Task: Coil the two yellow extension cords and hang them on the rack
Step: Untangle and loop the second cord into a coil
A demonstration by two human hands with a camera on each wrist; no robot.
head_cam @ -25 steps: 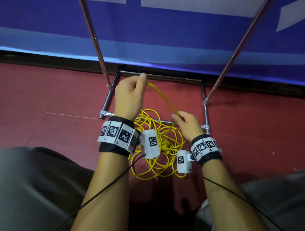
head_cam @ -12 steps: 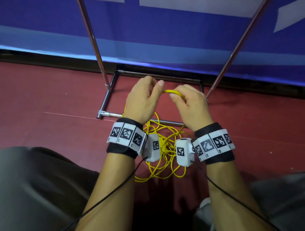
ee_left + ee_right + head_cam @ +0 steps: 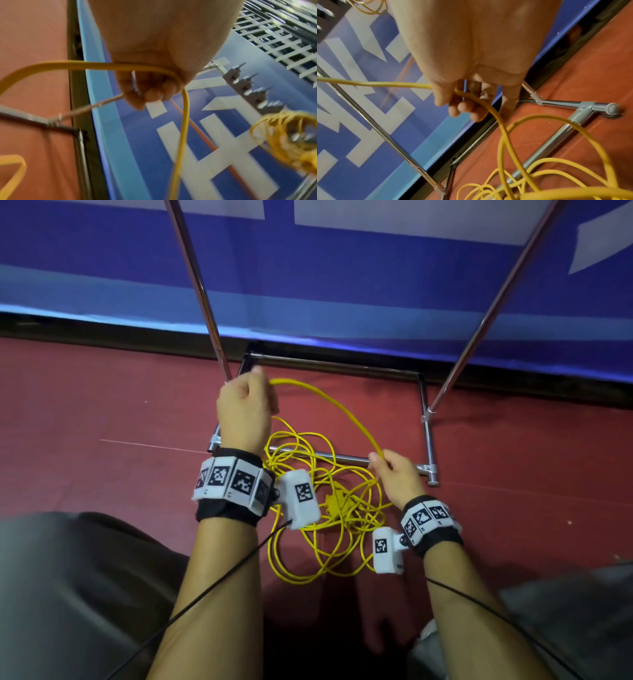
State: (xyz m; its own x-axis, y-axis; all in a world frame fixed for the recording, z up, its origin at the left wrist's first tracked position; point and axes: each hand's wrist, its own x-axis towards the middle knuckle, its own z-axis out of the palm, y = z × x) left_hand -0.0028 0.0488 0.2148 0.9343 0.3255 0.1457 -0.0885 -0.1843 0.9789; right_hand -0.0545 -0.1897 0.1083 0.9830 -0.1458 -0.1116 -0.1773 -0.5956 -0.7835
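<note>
The left hand (image 3: 245,409) is raised in front of the rack (image 3: 342,457), its fingers curled round a yellow cord (image 3: 329,402); in the left wrist view the cord (image 3: 120,66) bends through the closed fist (image 3: 154,75) and drops away below it, the fingertips blurred. From there the cord arcs over to the right hand (image 3: 397,477), held lower and nearer the body, which pinches it between thumb and curled fingers; the right wrist view shows the cord (image 3: 477,102) passing under the thumb (image 3: 441,94) and across the fingers. The rest of the cord lies in a loose tangle (image 3: 329,518) on the red floor (image 3: 102,412), draped over the rack's front base bar and partly hidden behind both wrist cameras. A yellow lump in the tangle may be a plug, but it is too small to tell. The rack's two uprights run out of the head view at the top, so its hooks are cut off there. The left wrist view shows a row of hooks (image 3: 247,86) with a second yellow coil (image 3: 288,138) by them, heavily blurred; whether it hangs on a hook cannot be told. A blue banner (image 3: 342,285) stands behind the rack.
</note>
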